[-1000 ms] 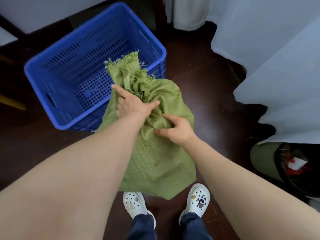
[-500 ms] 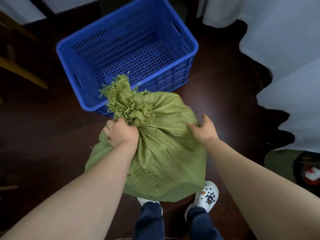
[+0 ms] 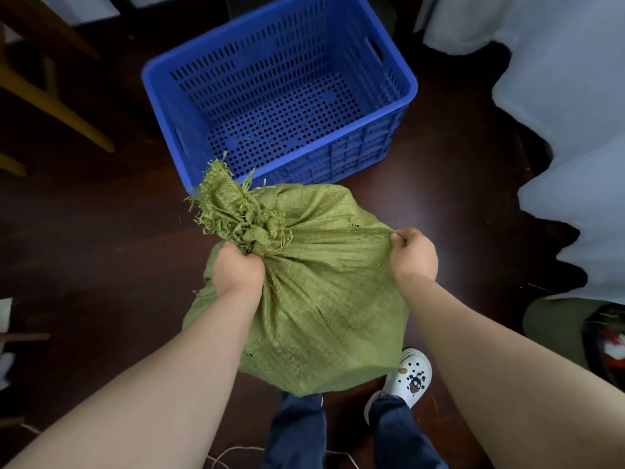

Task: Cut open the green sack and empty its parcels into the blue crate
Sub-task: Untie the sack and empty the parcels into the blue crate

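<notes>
The left grip [image 3: 238, 269] fists the bunched neck of the green sack [image 3: 321, 299], the right grip [image 3: 414, 253] pinches its cloth, contents hidden, near the blue crate [image 3: 355, 150].

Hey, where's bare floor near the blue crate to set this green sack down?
Widest patch: dark wooden floor left of the green woven sack, between the blue perforated plastic crate and the yellow wooden legs. A narrower strip between the crate's right wall and the pale draped cloth. Crowded: by the white clog and the dark bag at lower right.
</notes>
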Action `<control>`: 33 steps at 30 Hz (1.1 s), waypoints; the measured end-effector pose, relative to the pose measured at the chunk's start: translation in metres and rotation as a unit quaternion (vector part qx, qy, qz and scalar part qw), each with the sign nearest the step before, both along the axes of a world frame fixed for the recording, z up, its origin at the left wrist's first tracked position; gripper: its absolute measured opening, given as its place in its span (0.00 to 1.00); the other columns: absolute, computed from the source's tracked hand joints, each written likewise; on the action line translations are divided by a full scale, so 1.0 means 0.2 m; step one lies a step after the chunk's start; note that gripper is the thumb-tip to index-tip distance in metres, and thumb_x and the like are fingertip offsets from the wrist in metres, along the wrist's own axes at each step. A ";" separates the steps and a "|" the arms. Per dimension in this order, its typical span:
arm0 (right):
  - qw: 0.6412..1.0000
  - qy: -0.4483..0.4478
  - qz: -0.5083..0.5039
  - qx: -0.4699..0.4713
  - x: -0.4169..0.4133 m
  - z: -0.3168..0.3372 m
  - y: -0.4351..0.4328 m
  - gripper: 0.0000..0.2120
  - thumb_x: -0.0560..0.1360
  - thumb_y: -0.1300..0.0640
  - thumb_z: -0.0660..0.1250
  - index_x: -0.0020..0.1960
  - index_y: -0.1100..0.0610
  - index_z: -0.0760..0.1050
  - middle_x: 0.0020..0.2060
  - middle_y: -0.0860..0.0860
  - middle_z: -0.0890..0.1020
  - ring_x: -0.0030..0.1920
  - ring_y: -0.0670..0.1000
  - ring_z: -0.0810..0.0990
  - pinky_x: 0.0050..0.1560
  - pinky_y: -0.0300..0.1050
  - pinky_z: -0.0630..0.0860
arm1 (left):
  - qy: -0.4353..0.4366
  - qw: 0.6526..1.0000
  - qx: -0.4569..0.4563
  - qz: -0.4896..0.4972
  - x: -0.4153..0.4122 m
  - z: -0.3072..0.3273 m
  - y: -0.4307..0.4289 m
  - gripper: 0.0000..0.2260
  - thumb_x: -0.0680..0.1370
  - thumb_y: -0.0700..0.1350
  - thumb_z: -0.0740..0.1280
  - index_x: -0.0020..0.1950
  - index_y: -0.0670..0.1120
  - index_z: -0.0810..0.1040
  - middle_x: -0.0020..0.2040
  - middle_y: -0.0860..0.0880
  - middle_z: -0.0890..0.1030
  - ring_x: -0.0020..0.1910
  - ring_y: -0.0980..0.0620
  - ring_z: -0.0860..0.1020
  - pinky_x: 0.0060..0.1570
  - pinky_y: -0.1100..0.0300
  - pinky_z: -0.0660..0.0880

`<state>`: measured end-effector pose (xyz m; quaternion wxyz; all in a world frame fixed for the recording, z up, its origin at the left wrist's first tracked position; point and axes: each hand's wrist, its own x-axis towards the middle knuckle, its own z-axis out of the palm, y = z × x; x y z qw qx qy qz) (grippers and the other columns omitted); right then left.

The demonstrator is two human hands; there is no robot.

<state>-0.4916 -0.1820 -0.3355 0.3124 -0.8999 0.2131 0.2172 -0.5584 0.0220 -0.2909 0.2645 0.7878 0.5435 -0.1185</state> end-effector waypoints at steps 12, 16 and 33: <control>0.996 -0.076 -0.052 0.001 -0.11 0.52 0.15 0.12 0.80 0.58 0.56 0.56 0.61 0.74 0.54 0.62 0.81 0.56 0.63 0.77 0.53 0.51 0.71 | -0.032 0.999 -0.031 0.003 0.02 0.42 0.14 0.11 0.74 0.38 0.61 0.50 0.32 0.76 0.54 0.32 0.79 0.54 0.34 0.77 0.54 0.47 0.74; 0.989 -0.136 -0.052 0.002 0.02 0.86 0.18 0.11 0.79 0.58 0.56 0.54 0.62 0.74 0.52 0.62 0.80 0.55 0.62 0.77 0.51 0.50 0.70 | -0.077 0.993 -0.078 0.039 0.10 0.64 0.14 0.11 0.75 0.38 0.61 0.51 0.32 0.76 0.55 0.32 0.79 0.56 0.33 0.77 0.55 0.49 0.73; 0.942 -0.330 -0.024 -0.056 0.96 1.99 0.40 0.12 0.80 0.56 0.53 0.57 0.58 0.72 0.55 0.58 0.79 0.56 0.60 0.75 0.45 0.47 0.66 | -0.336 0.861 -0.298 0.239 0.90 1.48 0.19 0.16 0.77 0.43 0.65 0.62 0.38 0.73 0.60 0.41 0.76 0.58 0.40 0.75 0.50 0.55 0.69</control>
